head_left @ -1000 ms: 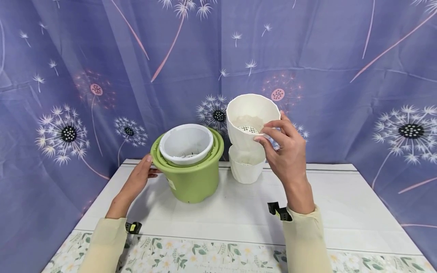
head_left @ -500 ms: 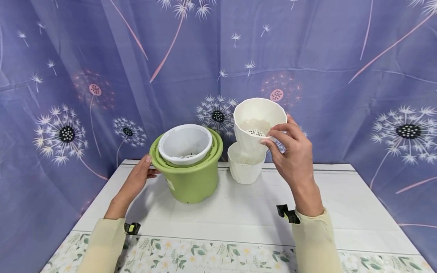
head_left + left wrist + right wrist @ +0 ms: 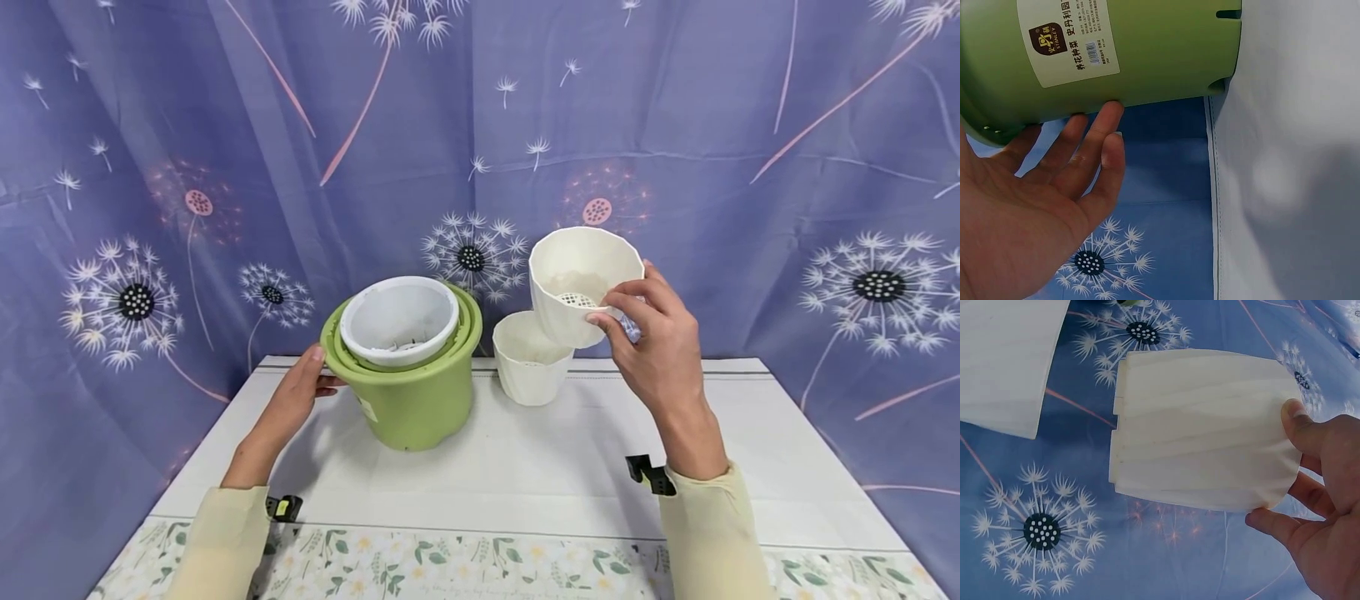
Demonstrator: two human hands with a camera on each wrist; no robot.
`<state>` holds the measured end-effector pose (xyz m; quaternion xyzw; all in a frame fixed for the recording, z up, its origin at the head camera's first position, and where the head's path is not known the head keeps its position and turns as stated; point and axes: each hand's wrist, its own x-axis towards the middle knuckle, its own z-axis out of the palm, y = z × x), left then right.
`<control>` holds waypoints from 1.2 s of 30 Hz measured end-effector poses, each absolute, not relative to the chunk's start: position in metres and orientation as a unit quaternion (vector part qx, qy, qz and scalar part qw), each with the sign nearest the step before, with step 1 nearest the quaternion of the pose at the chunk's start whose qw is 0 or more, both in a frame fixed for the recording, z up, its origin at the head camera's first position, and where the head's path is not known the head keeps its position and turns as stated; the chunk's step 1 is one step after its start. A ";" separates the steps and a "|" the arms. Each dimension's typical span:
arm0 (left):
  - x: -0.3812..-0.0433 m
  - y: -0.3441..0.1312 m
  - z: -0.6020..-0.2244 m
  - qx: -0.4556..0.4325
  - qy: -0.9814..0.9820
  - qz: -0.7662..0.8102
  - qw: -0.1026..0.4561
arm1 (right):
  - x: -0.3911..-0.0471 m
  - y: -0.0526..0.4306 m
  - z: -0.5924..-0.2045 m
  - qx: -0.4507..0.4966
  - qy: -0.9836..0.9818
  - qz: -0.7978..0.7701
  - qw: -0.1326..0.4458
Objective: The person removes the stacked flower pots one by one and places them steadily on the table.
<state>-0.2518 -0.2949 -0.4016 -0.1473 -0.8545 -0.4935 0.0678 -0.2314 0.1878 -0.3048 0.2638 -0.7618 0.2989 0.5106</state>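
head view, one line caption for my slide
Right hand holds a white pot by its rim; left hand touches a green pot.

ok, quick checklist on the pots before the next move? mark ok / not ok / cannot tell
1. Right hand gripping held white pot by the rim: ok.
2. Held white pot off the table: ok.
3. Held white pot not touching standing white pot: cannot tell, they overlap from above.
4. Left hand free: not ok, touching green pot.
5. Green pot upright: ok.
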 end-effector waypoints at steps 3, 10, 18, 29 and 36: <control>-0.252 -0.295 -0.402 -0.146 -0.856 -0.491 0.070 | -0.231 0.192 -0.307 0.262 -0.769 0.290 0.506; -0.250 -0.294 -0.402 -0.140 -0.857 -0.490 0.070 | -0.232 0.199 -0.311 0.250 -0.775 0.294 0.501; -0.252 -0.296 -0.403 -0.145 -0.854 -0.495 0.068 | -0.232 0.208 -0.311 0.240 -0.782 0.283 0.500; -0.251 -0.294 -0.400 -0.146 -0.856 -0.493 0.063 | -0.230 0.225 -0.311 0.212 -0.794 0.290 0.490; -0.250 -0.294 -0.401 -0.145 -0.856 -0.491 0.064 | -0.229 0.237 -0.313 0.193 -0.812 0.272 0.478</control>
